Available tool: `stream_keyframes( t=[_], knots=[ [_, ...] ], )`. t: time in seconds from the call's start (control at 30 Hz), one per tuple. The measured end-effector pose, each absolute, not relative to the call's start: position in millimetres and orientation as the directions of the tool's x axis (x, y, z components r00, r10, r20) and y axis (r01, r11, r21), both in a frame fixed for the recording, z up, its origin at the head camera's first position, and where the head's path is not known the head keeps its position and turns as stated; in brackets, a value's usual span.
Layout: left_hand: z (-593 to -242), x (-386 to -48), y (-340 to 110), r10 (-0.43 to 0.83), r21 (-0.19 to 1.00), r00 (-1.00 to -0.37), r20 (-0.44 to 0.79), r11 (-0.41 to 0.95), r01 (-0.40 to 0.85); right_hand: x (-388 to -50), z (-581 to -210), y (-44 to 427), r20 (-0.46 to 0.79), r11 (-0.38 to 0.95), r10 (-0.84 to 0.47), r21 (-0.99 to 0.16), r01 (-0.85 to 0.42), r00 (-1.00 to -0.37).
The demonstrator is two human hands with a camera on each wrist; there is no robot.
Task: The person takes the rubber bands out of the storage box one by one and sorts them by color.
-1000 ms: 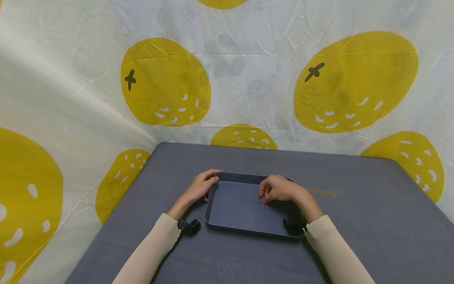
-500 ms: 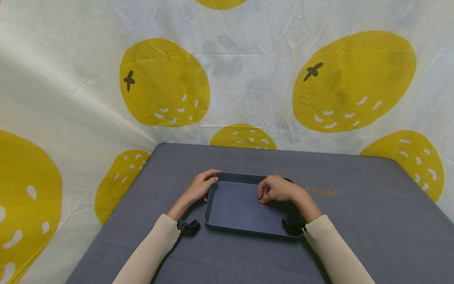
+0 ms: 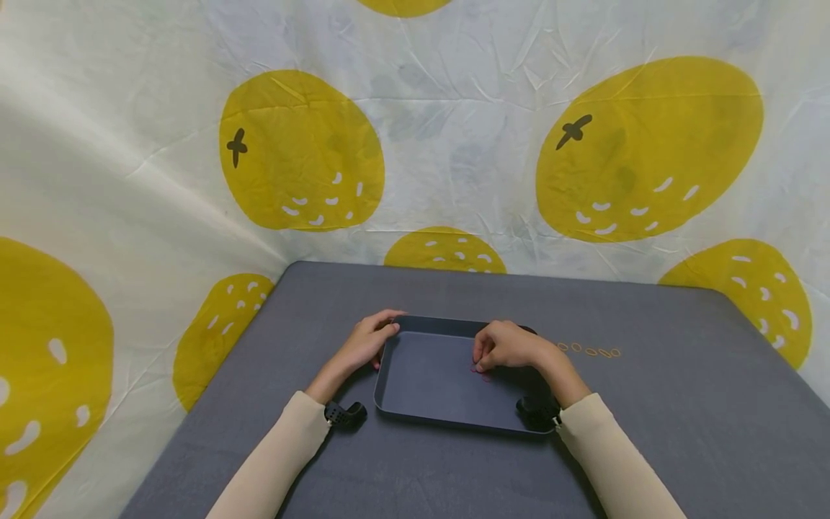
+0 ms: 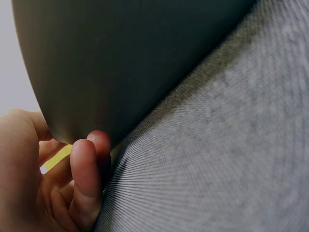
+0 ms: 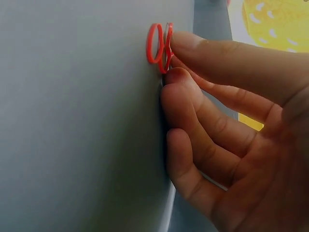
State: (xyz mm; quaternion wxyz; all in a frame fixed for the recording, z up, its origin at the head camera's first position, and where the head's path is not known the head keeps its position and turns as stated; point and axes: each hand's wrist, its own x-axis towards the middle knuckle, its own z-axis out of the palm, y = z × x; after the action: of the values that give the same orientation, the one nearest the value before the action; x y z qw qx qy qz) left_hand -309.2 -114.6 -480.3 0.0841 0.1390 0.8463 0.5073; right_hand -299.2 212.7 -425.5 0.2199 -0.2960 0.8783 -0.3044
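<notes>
A dark grey rectangular tray (image 3: 428,382) lies on the table, and my left hand (image 3: 364,340) grips its far left corner. That hand's thumb is over the rim, while its curled fingers (image 4: 83,166) touch the tray's outer side in the left wrist view. Inside the tray, my right hand (image 3: 509,344) has its fingertips down near the floor. The right wrist view has a red rubber band (image 5: 154,43) beside a second red band (image 5: 169,36) at the thumb tip, which thumb and forefinger pinch. The forefinger's tip is mostly hidden behind the thumb.
Several orange rubber bands (image 3: 591,352) lie in a row on the grey table (image 3: 681,404), right of the tray. A white cloth with yellow fruit prints (image 3: 460,158) hangs behind and to the left. Black wrist cameras (image 3: 346,415) sit on both wrists.
The right fingertips have lowered slightly onto the red rubber bands, covering more of them. The left hand and the tray have stayed in place.
</notes>
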Motion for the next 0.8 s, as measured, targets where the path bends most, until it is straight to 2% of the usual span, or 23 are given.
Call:
stream_keyframes(
  t=[0.8],
  knots=[
    [-479.9, -308.5, -115.9, 0.322, 0.886, -0.947, -0.003, 0.439, 0.147, -294.5, -427.2, 210.3, -0.207, 0.657, -0.637, -0.649, -0.382, -0.743]
  ],
)
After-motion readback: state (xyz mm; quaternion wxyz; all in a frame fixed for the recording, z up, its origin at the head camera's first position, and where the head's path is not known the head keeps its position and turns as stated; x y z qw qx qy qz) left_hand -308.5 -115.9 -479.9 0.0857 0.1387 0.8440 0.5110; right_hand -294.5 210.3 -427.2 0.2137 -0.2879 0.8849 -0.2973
